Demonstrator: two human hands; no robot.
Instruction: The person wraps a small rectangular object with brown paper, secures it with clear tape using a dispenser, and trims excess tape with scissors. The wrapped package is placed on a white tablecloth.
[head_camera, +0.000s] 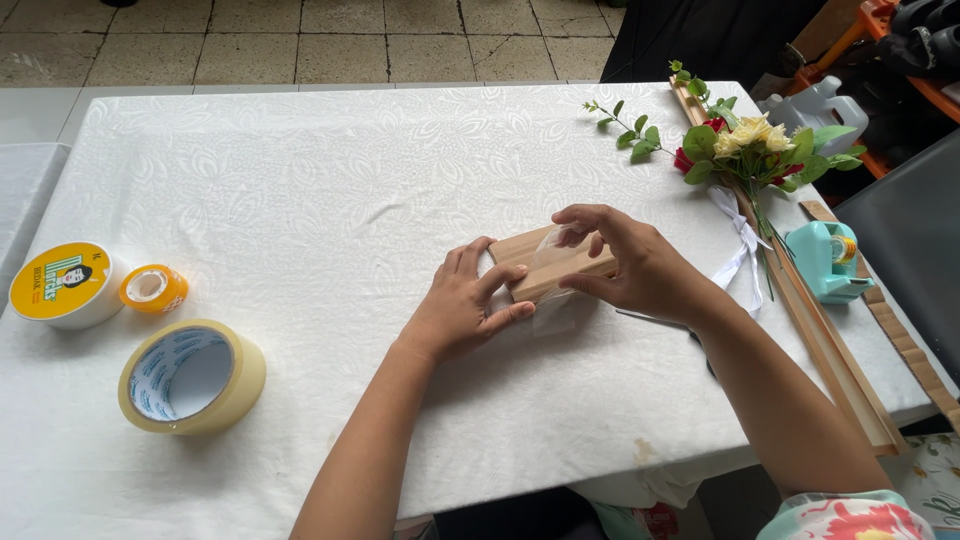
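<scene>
Surface (300, 200): white patterned cloth. Left edge: flat round tin with yellow lid and a printed figure (62, 284), small orange tape roll (153, 288) just beside it, touching or nearly. Nearer the front-left corner: big roll of yellowish clear tape (190, 377), lying on its side, blue-white printed core facing up. Right edge: teal tape dispenser (828, 260), long wooden frame strips (830, 350) running along the edge, bouquet (745, 150) of yellow and red flowers with white ribbon lying across them near the back-right corner. Small wooden block (555, 262) sits mid-surface, right of centre, with clear film or tape (556, 290) draped over it. Left hand (460, 310): grip partly spread, fingers flat against the block's left end, thumb on the cloth, pressing not clamping. Right hand (630, 265): grip curled over the block's right end, fingers pinched together on the clear film on top. A thin dark tool under the right wrist, can't tell what.
</scene>
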